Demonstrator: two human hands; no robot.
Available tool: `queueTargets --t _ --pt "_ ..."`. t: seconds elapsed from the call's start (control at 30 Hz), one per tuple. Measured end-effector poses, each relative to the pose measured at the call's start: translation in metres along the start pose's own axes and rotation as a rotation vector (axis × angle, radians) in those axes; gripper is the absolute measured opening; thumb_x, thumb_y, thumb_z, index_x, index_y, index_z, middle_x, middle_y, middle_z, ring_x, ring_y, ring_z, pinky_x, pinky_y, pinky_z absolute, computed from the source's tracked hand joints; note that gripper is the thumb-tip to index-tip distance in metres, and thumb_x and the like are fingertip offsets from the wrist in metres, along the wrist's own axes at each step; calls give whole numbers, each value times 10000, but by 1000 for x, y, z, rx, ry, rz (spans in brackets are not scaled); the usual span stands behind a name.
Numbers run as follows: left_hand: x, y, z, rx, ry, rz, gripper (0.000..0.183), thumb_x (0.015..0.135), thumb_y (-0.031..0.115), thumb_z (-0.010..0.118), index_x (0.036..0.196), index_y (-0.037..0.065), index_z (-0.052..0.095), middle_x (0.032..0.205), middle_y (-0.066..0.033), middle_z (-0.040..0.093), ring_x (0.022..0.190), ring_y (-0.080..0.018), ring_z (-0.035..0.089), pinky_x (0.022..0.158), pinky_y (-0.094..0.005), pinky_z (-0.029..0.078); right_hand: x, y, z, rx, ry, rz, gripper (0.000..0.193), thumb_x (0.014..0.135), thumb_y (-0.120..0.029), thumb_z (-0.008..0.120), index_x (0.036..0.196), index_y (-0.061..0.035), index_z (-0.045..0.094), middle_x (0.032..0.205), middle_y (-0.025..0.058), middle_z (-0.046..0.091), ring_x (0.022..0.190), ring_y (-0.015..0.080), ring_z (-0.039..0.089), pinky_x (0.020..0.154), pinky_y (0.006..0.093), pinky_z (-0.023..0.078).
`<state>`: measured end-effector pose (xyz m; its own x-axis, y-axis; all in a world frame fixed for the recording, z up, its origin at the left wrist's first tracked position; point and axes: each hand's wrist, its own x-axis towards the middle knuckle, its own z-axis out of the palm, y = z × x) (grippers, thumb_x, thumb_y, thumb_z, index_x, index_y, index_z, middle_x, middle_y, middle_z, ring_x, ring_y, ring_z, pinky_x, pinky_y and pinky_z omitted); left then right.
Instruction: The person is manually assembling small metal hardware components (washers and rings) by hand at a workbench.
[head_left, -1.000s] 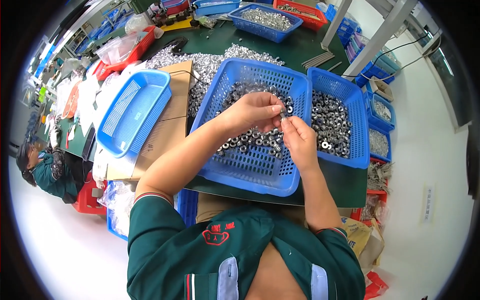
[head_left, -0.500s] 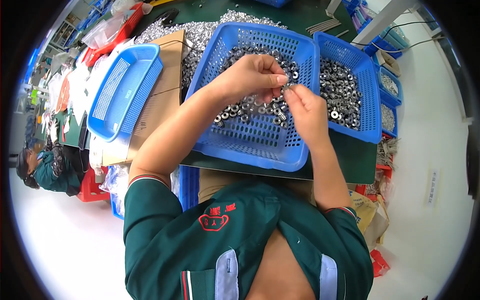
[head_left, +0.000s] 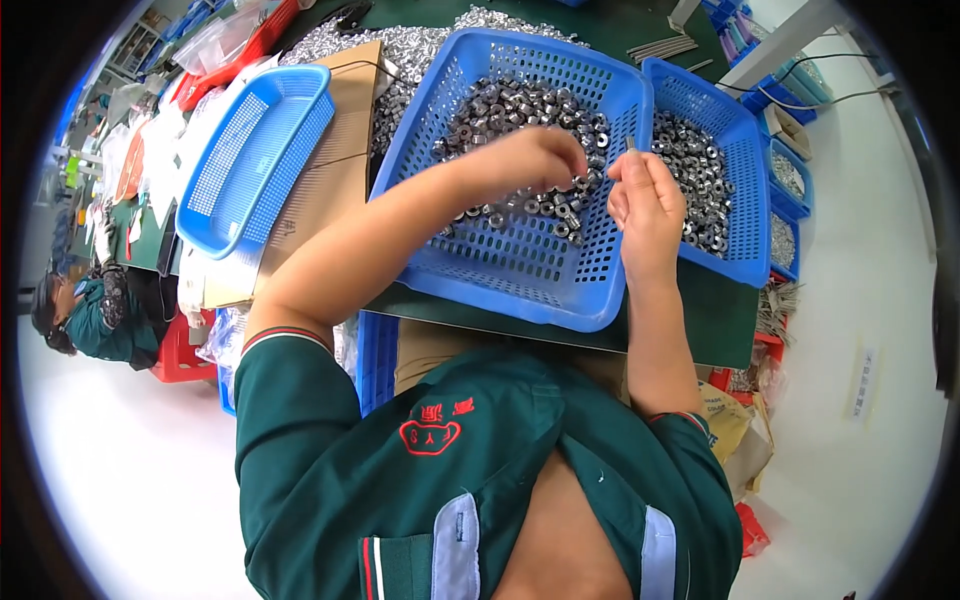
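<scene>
My left hand [head_left: 530, 163] hovers over the big blue basket [head_left: 500, 296], its fingers curled and smeared by motion. Whether anything is in them I cannot make out. Small ring-shaped metal parts [head_left: 515, 110] lie heaped in that basket, mostly toward its far side. At the basket's right wall my right hand [head_left: 650, 205] is closed, thumb and fingers pinching a short, thin metal pin [head_left: 631, 145] whose tip sticks up. The two hands are apart.
A second blue basket [head_left: 750, 190] with similar parts stands to the right. On cardboard [head_left: 325, 180] at left rests a light-blue basket [head_left: 215, 240]. Loose silvery parts [head_left: 375, 48] and metal rods [head_left: 662, 47] lie on the far table. Another person [head_left: 105, 315] sits at far left.
My hands, together over the basket before, have separated. The right moved right to the basket's wall, and the left hand now swings lower over the parts.
</scene>
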<state>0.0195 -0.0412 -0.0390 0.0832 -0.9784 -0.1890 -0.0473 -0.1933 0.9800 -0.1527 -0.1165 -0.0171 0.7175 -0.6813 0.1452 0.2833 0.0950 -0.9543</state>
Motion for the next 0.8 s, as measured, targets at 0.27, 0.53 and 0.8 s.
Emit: queueTargets --t 0.27,0.53,0.8 --pt "2 -38 38 1189 32 435 186 704 220 682 867 132 669 874 -91 614 872 -289 635 732 -420 519 -2 3 1 -48 -18 -23 218 979 -183 490 838 -25 544 587 -58 384 498 15 328 451 183 258" --pt "3 -24 32 1094 -43 269 198 740 249 694 873 108 656 821 -113 641 832 -310 642 712 -420 511 2 4 -5 -65 -26 -7 206 959 -166 541 826 -15 586 624 -45 474 527 12 381 475 186 302" --pt "-6 30 3 -509 12 19 271 880 55 579 1138 -20 550 852 -49 608 674 -82 498 600 -208 385 1 6 -7 -226 -17 16 192 935 -180 561 830 -26 612 586 -49 473 531 26 402 479 211 315"
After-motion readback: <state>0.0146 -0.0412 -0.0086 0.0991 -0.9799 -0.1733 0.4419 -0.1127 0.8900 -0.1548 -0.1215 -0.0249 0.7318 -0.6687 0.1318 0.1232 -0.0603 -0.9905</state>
